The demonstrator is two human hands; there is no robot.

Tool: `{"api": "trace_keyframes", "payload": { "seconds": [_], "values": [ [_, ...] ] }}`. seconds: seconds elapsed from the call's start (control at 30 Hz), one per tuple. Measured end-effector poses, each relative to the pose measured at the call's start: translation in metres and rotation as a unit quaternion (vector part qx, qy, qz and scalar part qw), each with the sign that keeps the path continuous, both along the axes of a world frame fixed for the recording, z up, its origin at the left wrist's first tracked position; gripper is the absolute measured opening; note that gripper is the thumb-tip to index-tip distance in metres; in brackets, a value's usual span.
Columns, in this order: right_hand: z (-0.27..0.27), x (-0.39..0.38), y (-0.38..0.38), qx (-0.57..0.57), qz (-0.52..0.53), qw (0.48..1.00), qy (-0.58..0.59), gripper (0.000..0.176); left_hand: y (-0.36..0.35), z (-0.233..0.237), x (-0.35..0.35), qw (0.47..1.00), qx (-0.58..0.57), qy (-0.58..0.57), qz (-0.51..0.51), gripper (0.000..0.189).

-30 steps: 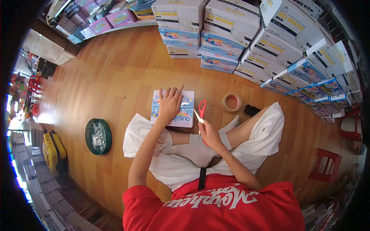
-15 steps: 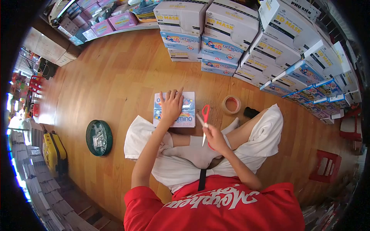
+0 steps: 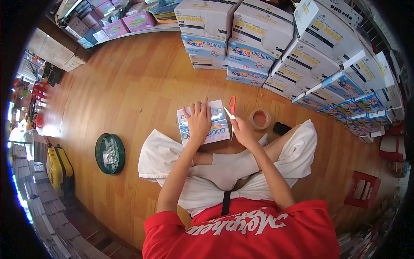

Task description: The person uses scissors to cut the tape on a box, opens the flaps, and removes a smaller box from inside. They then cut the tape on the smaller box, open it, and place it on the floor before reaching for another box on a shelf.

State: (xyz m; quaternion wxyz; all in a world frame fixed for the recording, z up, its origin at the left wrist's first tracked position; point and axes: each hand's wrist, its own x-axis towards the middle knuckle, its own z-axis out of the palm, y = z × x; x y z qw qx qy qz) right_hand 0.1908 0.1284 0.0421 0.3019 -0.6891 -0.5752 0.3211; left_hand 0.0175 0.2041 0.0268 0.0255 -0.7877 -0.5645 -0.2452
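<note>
My left hand (image 3: 199, 120) lies flat, fingers spread, pressing on the mask box (image 3: 219, 127), which sits on the floor just in front of my crossed legs. My right hand (image 3: 244, 130) is closed around the red-handled scissors (image 3: 232, 105) — blades at the box's right edge — near the tape roll (image 3: 260, 118).

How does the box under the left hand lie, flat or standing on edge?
Flat: the box lies printed face up on the wooden floor, left hand spread on it.
</note>
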Motion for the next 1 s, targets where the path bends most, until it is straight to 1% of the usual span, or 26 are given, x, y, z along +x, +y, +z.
{"api": "trace_keyframes", "payload": {
  "seconds": [0.17,0.4,0.7,0.8,0.9,1.0],
  "values": [
    [0.011,-0.003,-0.002,0.003,0.005,1.0,-0.02,0.036,0.0,0.0,0.0,1.0,-0.003,-0.003,0.001,0.038],
    [0.008,-0.002,-0.001,0.016,0.01,0.999,-0.041,0.034,-0.001,0.002,0.0,1.0,-0.008,-0.007,-0.004,0.038],
    [0.019,-0.004,-0.003,0.004,0.046,0.989,-0.138,0.031,-0.001,0.003,0.0,1.0,-0.002,-0.008,-0.003,0.038],
    [0.019,-0.004,-0.004,0.012,0.067,0.983,-0.171,0.03,-0.001,0.002,0.001,1.0,0.003,-0.003,0.002,0.038],
    [0.014,-0.006,-0.011,0.042,0.053,0.985,-0.159,0.031,-0.001,-0.001,0.002,1.0,0.014,-0.005,0.005,0.038],
    [0.005,-0.01,-0.024,0.031,0.049,0.983,-0.177,0.03,0.0,-0.001,0.001,1.0,0.011,0.005,0.006,0.038]
  ]
}}
